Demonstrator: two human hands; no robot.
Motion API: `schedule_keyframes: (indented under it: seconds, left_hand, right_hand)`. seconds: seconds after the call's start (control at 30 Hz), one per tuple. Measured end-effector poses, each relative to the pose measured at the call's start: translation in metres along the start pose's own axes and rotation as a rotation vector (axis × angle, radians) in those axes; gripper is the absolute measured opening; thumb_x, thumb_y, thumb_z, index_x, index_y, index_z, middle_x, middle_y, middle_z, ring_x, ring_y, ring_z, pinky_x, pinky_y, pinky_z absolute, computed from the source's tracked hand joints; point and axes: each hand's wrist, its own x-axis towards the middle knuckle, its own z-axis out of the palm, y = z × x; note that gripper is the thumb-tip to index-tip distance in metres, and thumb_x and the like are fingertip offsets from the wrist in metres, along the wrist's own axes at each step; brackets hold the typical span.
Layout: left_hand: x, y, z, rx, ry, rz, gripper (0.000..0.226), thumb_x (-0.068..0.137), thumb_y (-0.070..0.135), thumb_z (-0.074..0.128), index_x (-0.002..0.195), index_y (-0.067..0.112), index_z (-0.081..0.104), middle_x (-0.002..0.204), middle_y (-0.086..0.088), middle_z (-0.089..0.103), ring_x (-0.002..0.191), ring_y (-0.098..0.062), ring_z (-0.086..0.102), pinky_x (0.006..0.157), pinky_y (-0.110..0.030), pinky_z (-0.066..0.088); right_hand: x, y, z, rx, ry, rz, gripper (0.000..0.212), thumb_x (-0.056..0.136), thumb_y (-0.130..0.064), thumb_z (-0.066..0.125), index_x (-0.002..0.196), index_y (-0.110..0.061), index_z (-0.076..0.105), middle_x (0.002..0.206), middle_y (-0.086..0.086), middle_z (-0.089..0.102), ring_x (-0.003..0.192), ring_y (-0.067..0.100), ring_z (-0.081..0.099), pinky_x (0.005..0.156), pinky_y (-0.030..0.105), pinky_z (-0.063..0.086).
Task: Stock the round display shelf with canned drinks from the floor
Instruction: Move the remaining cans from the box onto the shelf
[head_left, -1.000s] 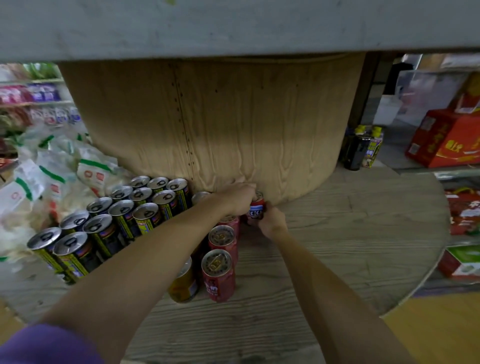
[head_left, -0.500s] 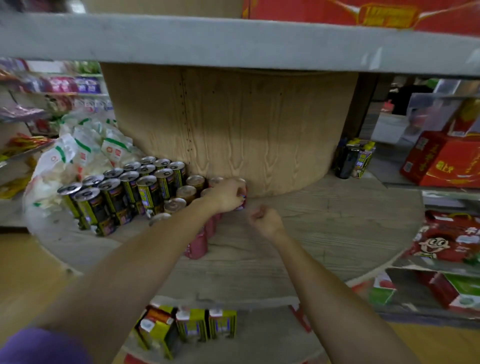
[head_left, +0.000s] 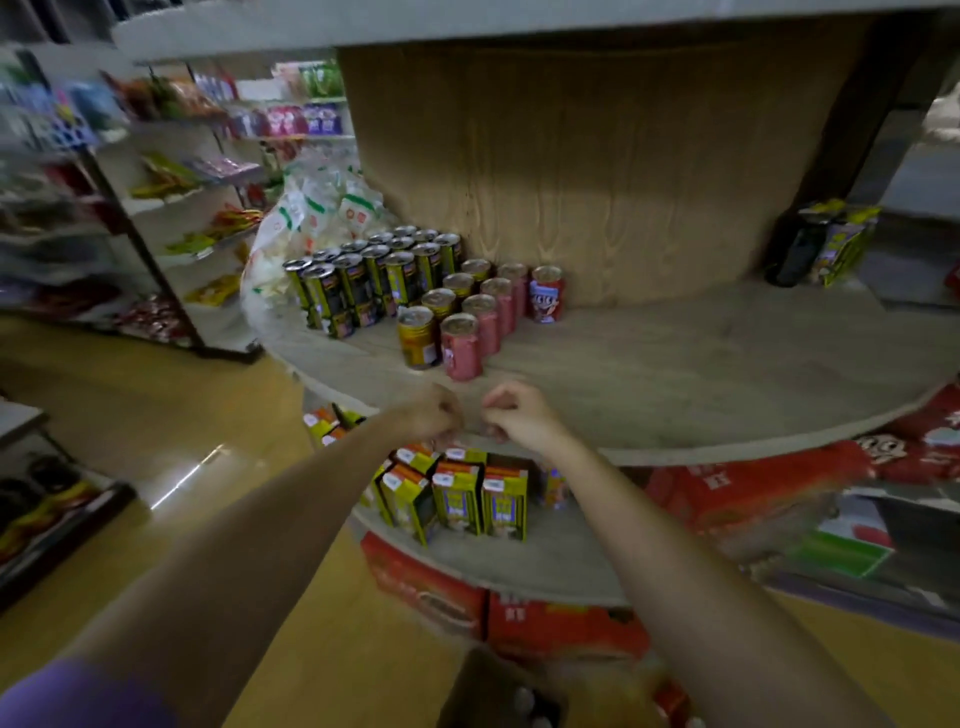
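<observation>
The round wooden display shelf (head_left: 701, 384) fills the middle of the view, with a wood-grain drum behind it. On it stands a row of red cans (head_left: 485, 325); the newest one, a red can with a blue label (head_left: 546, 294), stands against the drum. Orange-yellow cans (head_left: 417, 336) and dark yellow-labelled cans (head_left: 363, 283) stand to their left. My left hand (head_left: 428, 413) and my right hand (head_left: 514, 410) hang side by side over the shelf's front edge, fingers loosely curled, holding nothing. A cardboard box (head_left: 498, 691) with can tops sits on the floor at the bottom.
Yellow drink cartons (head_left: 457, 496) stand on the lower tier, red boxes (head_left: 561, 623) beneath it and red packs (head_left: 769, 483) at the right. White snack bags (head_left: 311, 218) lie left of the cans. Store racks (head_left: 156, 208) line the left; dark bottles (head_left: 800, 244) stand far right.
Both hands let go of the red can by the drum and drew back to the shelf's front edge. The view pulled back and down, showing the lower tier and floor.
</observation>
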Motion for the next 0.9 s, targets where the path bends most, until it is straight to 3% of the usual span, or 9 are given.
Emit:
schedule_keyframes:
  seconds: [0.1,0.17,0.27,0.33,0.4,0.57,0.8,0.9]
  left_hand:
    - [-0.029,-0.028,0.02,0.0,-0.047,-0.049,0.019,0.092,0.007,0.056,0.074,0.009,0.063,0.061,-0.006,0.062,0.042,-0.008,0.057,0.043,-0.018,0.046]
    - [-0.049,-0.047,0.035,0.002,-0.049,-0.041,0.02,0.092,0.007,0.056,0.075,0.009,0.066,0.06,-0.004,0.062,0.043,-0.006,0.056,0.045,-0.019,0.047]
    - [-0.086,-0.076,0.062,0.008,-0.085,-0.025,0.028,0.092,0.005,0.055,0.065,0.008,0.063,0.057,-0.002,0.055,0.044,-0.004,0.049,0.054,-0.024,0.042]
    - [-0.11,-0.095,0.082,0.001,-0.107,-0.036,0.022,0.09,0.003,0.056,0.069,0.002,0.064,0.062,-0.003,0.054,0.054,-0.01,0.048,0.058,-0.026,0.04]
    - [-0.13,-0.116,0.104,-0.049,-0.1,-0.084,0.016,0.088,0.004,0.059,0.074,0.007,0.065,0.068,-0.004,0.058,0.064,-0.015,0.054,0.062,-0.029,0.046]
    - [-0.175,-0.155,0.172,-0.201,-0.041,-0.182,0.019,0.085,0.002,0.055,0.078,0.012,0.069,0.084,-0.01,0.066,0.081,-0.022,0.059,0.063,-0.026,0.035]
    - [-0.202,-0.188,0.245,-0.341,-0.141,-0.387,0.026,0.09,0.006,0.048,0.111,0.006,0.063,0.118,-0.015,0.063,0.11,-0.033,0.06,0.088,-0.034,0.048]
    - [-0.196,-0.198,0.272,-0.368,-0.161,-0.429,0.031,0.094,0.009,0.047,0.122,0.006,0.059,0.125,-0.016,0.062,0.115,-0.033,0.058,0.092,-0.035,0.046]
  right_hand:
    - [-0.031,0.012,0.03,-0.083,-0.039,-0.017,0.019,0.084,-0.005,0.065,0.077,-0.022,0.06,0.071,-0.005,0.062,0.062,0.012,0.059,0.067,0.031,0.049]
    - [-0.055,0.023,0.052,-0.129,-0.042,0.015,0.006,0.085,-0.012,0.065,0.085,-0.018,0.066,0.075,-0.004,0.063,0.069,0.016,0.062,0.066,0.028,0.05]
    - [-0.089,0.05,0.09,-0.167,-0.032,0.145,0.009,0.086,-0.017,0.065,0.094,-0.014,0.065,0.085,0.004,0.066,0.073,0.021,0.063,0.061,0.025,0.053]
    - [-0.115,0.068,0.114,-0.162,-0.019,0.242,0.01,0.083,-0.015,0.067,0.091,-0.015,0.063,0.092,0.008,0.068,0.085,0.026,0.066,0.073,0.033,0.056]
    - [-0.143,0.084,0.135,-0.184,-0.022,0.311,0.011,0.083,-0.011,0.066,0.092,-0.016,0.062,0.102,0.007,0.067,0.095,0.026,0.064,0.076,0.029,0.048]
    - [-0.204,0.126,0.171,-0.284,0.063,0.412,0.012,0.082,-0.014,0.068,0.091,-0.019,0.062,0.099,0.004,0.068,0.088,0.022,0.061,0.07,0.032,0.046]
    - [-0.232,0.175,0.191,-0.424,-0.094,0.448,0.016,0.082,-0.005,0.061,0.094,-0.015,0.063,0.094,-0.002,0.06,0.09,0.017,0.057,0.072,0.026,0.039]
    - [-0.22,0.198,0.203,-0.448,-0.18,0.451,0.017,0.083,-0.009,0.062,0.097,-0.018,0.061,0.101,-0.001,0.06,0.092,0.017,0.057,0.076,0.029,0.045]
